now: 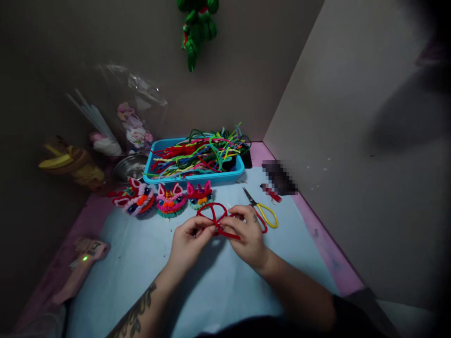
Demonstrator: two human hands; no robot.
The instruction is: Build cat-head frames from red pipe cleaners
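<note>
A red pipe cleaner [212,205], bent into several loops that meet at a centre, is held up over the blue sheet. My left hand [190,239] pinches it near the centre from the left, thumb and fingers closed. From the right, my right hand [246,234] grips the same red piece with bent fingers; one straight end sticks out beneath them. Just beyond my right hand lie scissors [259,206] with one yellow and one red handle. Three fuzzy animal heads, a lilac one [139,199], a pink one [171,201] and a small magenta one [199,195], stand behind my left hand.
A blue tray [193,180] full of coloured pipe cleaners stands at the back, beside a metal bowl [128,169]. At left lies a pink glue gun [82,267] with a green light. A red tool [272,193] is at right. Walls border the table; a green figure [197,30] hangs behind.
</note>
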